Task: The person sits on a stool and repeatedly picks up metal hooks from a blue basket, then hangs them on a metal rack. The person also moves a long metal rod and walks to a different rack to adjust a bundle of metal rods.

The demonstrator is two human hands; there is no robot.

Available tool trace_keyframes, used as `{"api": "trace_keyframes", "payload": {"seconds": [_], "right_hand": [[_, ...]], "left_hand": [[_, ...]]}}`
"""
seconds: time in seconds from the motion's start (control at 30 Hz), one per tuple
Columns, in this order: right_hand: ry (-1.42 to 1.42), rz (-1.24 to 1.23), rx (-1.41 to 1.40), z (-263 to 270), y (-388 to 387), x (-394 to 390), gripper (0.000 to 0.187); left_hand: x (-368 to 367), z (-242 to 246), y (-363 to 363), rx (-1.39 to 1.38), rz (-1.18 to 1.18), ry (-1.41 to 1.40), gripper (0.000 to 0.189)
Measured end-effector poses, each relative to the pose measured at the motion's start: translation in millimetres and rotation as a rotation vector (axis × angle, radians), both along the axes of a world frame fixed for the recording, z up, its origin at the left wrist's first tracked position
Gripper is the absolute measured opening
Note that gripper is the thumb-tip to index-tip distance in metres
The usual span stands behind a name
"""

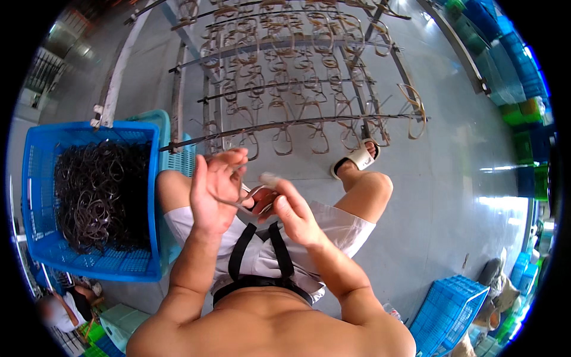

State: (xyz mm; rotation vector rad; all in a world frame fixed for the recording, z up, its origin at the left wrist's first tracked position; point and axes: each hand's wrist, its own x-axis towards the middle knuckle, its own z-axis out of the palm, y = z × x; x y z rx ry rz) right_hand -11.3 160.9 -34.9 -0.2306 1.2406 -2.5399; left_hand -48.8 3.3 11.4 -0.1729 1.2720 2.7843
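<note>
A thin brownish eyeglass frame [241, 201] is between my two hands, above my lap. My right hand [292, 214] grips it at one side, thumb and fingers closed on its rim. Palm up, my left hand [216, 196] has its thumb spread away and its fingers curled. Part of the frame crosses the left palm; whether those fingers grip it is unclear, as motion blurs the fingertips. In front of me stands a metal rack with horizontal bars [285, 123], and many eyeglass frames [282, 142] hang from them.
To my left, a blue plastic basket [159, 223] holds a heap of dark eyeglass frames [100, 192], next to a teal basket [176, 156]. Another blue basket [446, 312] stands behind on the right. Stacked crates [522, 120] line the right side. A person [67, 312] sits at lower left.
</note>
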Motion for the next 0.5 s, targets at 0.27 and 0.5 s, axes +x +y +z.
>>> {"api": "trace_keyframes", "payload": {"seconds": [0.27,0.5], "right_hand": [[-0.454,0.077,-0.490,-21.4,-26.7,32.8,0.039],[-0.274,-0.241,-0.095,-12.1,-4.1,10.2,0.016]], "left_hand": [[21.8,-41.9,2.2,-1.532,0.078,0.967,0.040],[40.6,-32.0,-52.2,-1.248,-0.258,0.800,0.054]]}}
